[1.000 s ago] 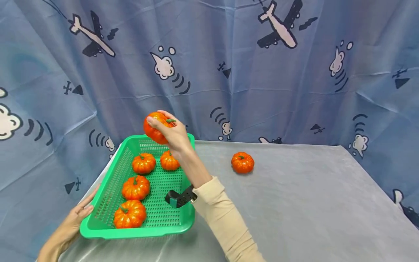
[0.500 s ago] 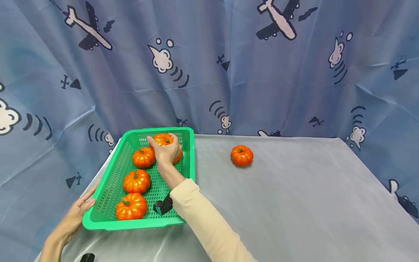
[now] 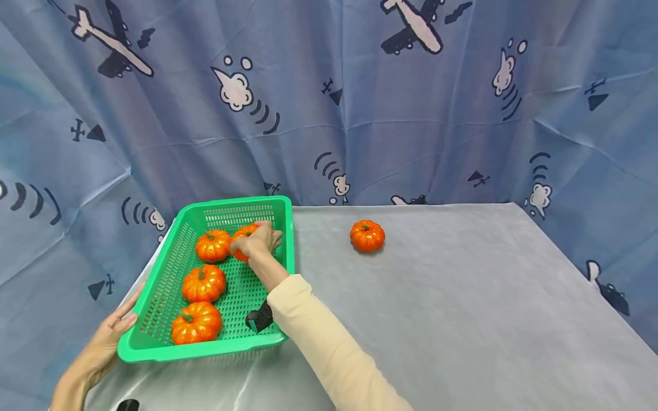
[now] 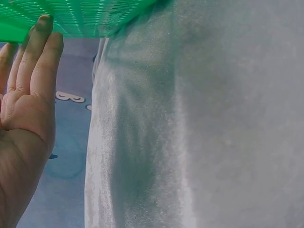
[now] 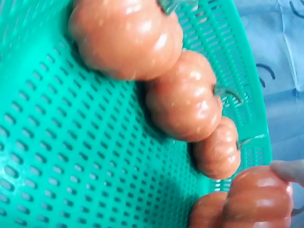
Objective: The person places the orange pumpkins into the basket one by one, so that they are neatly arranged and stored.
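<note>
My right hand point(image 3: 259, 244) reaches into the far part of a green plastic basket point(image 3: 216, 350) and holds a small orange pumpkin point(image 3: 244, 233). In the right wrist view the thumb lies on top of this pumpkin point(image 5: 259, 199), and part of another pumpkin point(image 5: 205, 211) shows beside it. Along the basket's left side sit three more pumpkins: a far one point(image 3: 213, 246), a middle one point(image 3: 204, 283) and a near one point(image 3: 197, 323). My left hand point(image 3: 105, 339) rests against the basket's left outer wall. Its fingers point(image 4: 45, 61) look straight in the left wrist view.
A single pumpkin point(image 3: 367, 236) sits on the grey-covered table point(image 3: 442, 297), right of the basket. Behind the table hangs a blue curtain point(image 3: 329, 103) printed with planes. A black strap end point(image 3: 259, 317) dangles from the right wrist over the basket.
My right hand has lowered its pumpkin from above the basket's far rim down among the others. The left hand stays at the basket's side. The head view has shifted slightly.
</note>
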Available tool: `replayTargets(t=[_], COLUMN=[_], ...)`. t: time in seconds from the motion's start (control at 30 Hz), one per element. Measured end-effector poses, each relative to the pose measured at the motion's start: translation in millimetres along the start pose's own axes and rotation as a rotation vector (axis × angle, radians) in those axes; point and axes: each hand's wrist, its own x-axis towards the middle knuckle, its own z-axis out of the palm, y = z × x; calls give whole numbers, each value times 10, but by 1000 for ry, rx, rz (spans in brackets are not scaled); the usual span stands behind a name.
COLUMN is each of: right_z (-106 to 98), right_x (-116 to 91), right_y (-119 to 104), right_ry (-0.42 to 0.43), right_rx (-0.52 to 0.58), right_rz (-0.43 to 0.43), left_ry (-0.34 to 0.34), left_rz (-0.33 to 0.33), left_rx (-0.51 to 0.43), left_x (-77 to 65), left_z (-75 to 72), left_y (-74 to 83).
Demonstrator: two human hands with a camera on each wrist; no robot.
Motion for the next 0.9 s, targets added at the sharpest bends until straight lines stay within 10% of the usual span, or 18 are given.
replayTargets(t=[0.9], right_z=[16], right_x=[63], right_y=[54], right_ry=[-268], right_rx=[-948], right_rz=[-33], left_ry=[-55], left_rz=[24], left_rx=[-19], left_x=[4], left_z=[-35], left_y=[0])
